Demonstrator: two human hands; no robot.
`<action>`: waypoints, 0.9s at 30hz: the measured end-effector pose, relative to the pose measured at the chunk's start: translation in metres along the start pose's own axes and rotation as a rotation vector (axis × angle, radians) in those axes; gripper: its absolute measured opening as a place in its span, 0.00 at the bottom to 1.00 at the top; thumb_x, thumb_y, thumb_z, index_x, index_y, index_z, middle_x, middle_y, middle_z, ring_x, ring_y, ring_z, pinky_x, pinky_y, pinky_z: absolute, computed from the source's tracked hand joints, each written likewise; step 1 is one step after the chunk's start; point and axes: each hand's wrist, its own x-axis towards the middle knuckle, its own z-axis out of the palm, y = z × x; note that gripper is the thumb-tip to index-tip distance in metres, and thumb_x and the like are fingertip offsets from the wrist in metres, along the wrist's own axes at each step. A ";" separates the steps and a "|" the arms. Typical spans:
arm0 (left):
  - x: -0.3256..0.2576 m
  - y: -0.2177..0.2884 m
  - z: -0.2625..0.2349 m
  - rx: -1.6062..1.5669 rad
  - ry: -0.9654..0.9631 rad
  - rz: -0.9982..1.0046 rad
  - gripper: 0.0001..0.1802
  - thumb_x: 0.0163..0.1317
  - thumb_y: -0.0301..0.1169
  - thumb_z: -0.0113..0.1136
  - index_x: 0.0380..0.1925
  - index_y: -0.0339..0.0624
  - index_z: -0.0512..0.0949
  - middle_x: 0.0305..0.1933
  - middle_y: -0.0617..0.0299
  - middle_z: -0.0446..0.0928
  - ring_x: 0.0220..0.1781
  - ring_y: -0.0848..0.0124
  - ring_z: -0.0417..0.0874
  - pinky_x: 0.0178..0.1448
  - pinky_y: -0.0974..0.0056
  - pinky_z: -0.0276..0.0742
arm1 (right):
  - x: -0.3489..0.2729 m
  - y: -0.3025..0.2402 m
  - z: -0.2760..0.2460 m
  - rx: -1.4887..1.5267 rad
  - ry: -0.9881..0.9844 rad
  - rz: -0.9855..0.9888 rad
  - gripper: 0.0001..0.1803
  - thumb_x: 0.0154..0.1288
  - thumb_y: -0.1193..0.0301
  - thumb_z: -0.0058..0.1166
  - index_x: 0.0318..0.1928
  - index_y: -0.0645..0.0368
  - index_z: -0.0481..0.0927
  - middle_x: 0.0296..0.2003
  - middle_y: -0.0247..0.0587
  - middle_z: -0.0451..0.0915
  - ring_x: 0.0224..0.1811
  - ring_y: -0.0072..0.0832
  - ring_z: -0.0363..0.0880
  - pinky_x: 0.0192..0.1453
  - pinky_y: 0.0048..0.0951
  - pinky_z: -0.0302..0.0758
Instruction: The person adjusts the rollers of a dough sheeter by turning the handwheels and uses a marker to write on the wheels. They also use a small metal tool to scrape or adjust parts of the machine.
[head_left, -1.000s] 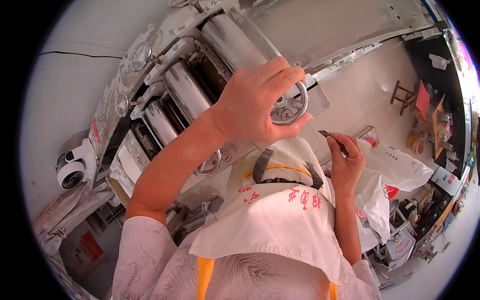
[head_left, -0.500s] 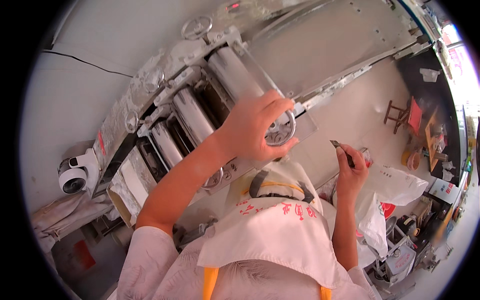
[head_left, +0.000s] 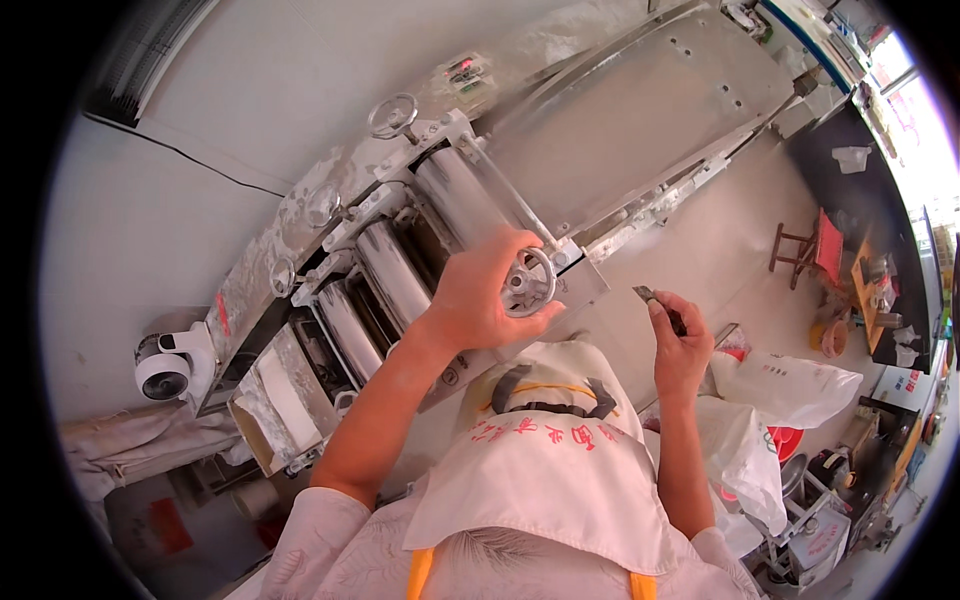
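My left hand [head_left: 480, 295] reaches across the roller machine and is closed around the rim of a metal handwheel [head_left: 529, 283], with the fingers over its top and the thumb beneath. Shiny steel rollers [head_left: 393, 270] lie side by side to the left of that wheel. Out to the right, my right hand [head_left: 684, 345] pinches a small dark tool [head_left: 651, 298] with a pointed, blade-like tip sticking out past the fingers. Most of this tool is hidden in the grip, so its exact kind does not show. It is apart from the machine.
A wide metal plate [head_left: 640, 115] extends from the machine's far side. More handwheels [head_left: 393, 116] line its far edge. White plastic bags [head_left: 790, 388] stand at right, with a red folding stool [head_left: 828, 247] beyond. A white camera [head_left: 172, 365] sits at left.
The whole view has shifted a little. My left hand stays on the handwheel, its fingers now nearer the wheel's upper left. My right hand still holds the small dark tool.
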 end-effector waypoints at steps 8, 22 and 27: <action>-0.005 0.009 0.007 0.069 0.058 -0.058 0.39 0.44 0.30 0.86 0.59 0.45 0.79 0.47 0.61 0.75 0.37 0.70 0.75 0.36 0.67 0.73 | 0.009 0.033 -0.013 0.072 -0.002 0.116 0.08 0.76 0.76 0.67 0.52 0.63 0.90 0.40 0.30 0.85 0.41 0.16 0.78 0.48 0.22 0.75; -0.004 0.007 0.008 0.268 0.057 -0.049 0.40 0.38 0.38 0.83 0.55 0.40 0.80 0.39 0.61 0.73 0.31 0.70 0.70 0.32 0.66 0.65 | 0.043 0.112 -0.025 0.181 -0.153 0.376 0.12 0.78 0.71 0.68 0.55 0.64 0.90 0.41 0.29 0.88 0.43 0.16 0.80 0.52 0.22 0.77; -0.001 0.010 0.009 0.283 0.036 -0.075 0.39 0.41 0.40 0.84 0.55 0.40 0.79 0.39 0.61 0.73 0.31 0.70 0.70 0.32 0.66 0.65 | 0.063 0.120 -0.030 0.181 -0.181 0.391 0.13 0.78 0.70 0.68 0.55 0.64 0.90 0.41 0.29 0.88 0.43 0.16 0.80 0.52 0.22 0.76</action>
